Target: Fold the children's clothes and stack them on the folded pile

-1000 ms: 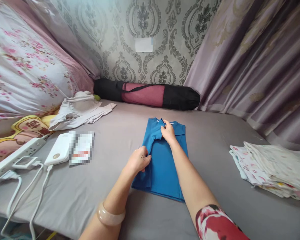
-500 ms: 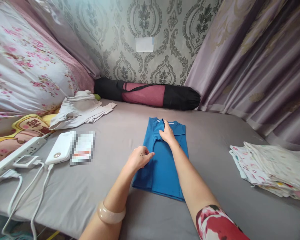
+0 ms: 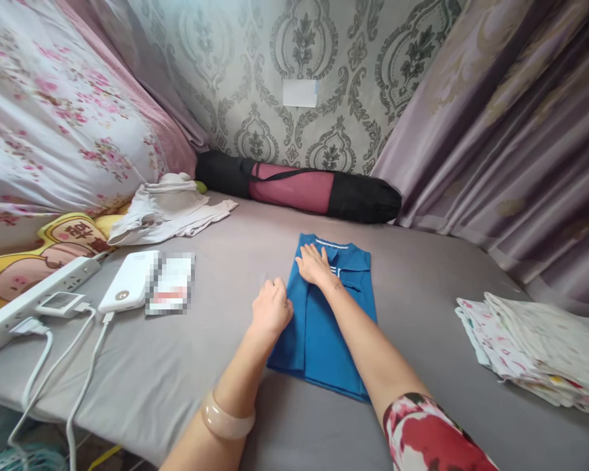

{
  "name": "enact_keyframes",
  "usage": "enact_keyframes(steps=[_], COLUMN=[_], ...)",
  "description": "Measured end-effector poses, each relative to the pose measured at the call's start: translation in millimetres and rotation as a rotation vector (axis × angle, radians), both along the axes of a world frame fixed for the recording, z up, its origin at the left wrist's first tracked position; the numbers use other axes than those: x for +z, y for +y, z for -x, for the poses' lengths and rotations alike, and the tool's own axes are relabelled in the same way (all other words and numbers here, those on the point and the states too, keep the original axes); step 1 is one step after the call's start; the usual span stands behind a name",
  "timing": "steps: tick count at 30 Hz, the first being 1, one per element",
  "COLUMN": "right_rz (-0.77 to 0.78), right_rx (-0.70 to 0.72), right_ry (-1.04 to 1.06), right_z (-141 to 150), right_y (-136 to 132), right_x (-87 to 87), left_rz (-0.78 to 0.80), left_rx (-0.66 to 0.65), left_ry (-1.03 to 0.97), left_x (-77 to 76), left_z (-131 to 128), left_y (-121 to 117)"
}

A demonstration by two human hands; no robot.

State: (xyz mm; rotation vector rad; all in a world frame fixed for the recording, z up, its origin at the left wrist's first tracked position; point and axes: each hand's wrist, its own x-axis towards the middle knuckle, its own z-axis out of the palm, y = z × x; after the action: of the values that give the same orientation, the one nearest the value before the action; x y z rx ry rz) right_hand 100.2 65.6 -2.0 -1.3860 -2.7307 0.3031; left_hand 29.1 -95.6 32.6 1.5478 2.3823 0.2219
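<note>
A blue shirt lies on the bed with its sides folded inward, neckline at the far end, some white lettering partly showing on its chest. My right hand rests flat on the upper left part of the shirt, fingers spread and holding nothing. Beside the shirt's left edge is my left hand, curled into a loose fist with its knuckles up. The shirt's edge next to it lies straight, with no cloth seen in the fist. A pale bangle circles my left wrist.
To the right sits a stack of folded patterned cloths. At left are a white power bank, a blurred-out packet, a power strip with cables, and a crumpled white garment. A black-and-pink rolled bag lies along the wall.
My right hand has gone from pinching the shirt near its collar to lying flat on the upper left. My left hand has curled up and moved off the shirt's left edge. Lettering now shows.
</note>
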Motion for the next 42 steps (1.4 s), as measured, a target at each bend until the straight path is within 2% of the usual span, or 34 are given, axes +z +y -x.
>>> enact_keyframes(steps=[2, 6, 11, 16, 19, 23, 27, 29, 31, 33, 35, 39, 42], right_rz=[0.038, 0.016, -0.007, -0.026, -0.004, 0.130, 0.037, 0.006, -0.004, -0.019, -0.037, -0.026, 0.055], right_rx=[-0.014, -0.062, -0.084, -0.113, -0.107, -0.072, -0.065, -0.070, -0.084, -0.094, -0.094, -0.092, -0.056], right_ry=[-0.036, -0.068, -0.067, 0.008, 0.020, 0.035, 0.053, 0.036, 0.024, 0.030, 0.043, 0.042, 0.024], right_z=[12.7, 29.1, 40.8, 46.7, 46.0, 37.3, 25.6, 22.6, 21.9, 22.4, 22.9, 21.9, 18.8], right_y=[2.3, 14.9, 33.1, 40.6, 44.4, 51.5, 51.5, 48.8, 46.1, 44.1, 43.3, 46.0, 48.8], right_x=[-3.2, -11.7, -16.0, -18.7, -17.2, -6.7, -2.2, -6.3, -12.5, -18.1, -21.4, -19.5, -11.9], left_rz=[-0.011, -0.010, 0.009, 0.009, 0.007, -0.019, -0.101, -0.155, -0.195, -0.176, -0.120, -0.074, -0.070], left_rx=[0.016, 0.001, 0.005, -0.001, 0.001, 0.016, 0.045, 0.003, -0.093, -0.190, -0.233, -0.174, -0.089], left_ry=[0.017, -0.038, -0.072, -0.086, -0.085, -0.087, -0.074, -0.083, -0.117, -0.152, -0.163, -0.151, -0.176], left_x=[-1.2, -6.1, -7.3, -7.1, -8.3, -7.2, -3.2, -2.6, -3.8, -6.3, -9.1, -11.3, -9.6], left_z=[0.6, 3.8, 6.8, 9.3, 10.6, 10.7, 8.3, 5.5, 1.3, -3.3, -6.6, -3.6, 6.4], left_y=[0.2, 2.3, 3.7, 3.4, 3.6, 3.5, 2.5, 2.7, 3.5, 4.6, 5.6, 6.8, 7.8])
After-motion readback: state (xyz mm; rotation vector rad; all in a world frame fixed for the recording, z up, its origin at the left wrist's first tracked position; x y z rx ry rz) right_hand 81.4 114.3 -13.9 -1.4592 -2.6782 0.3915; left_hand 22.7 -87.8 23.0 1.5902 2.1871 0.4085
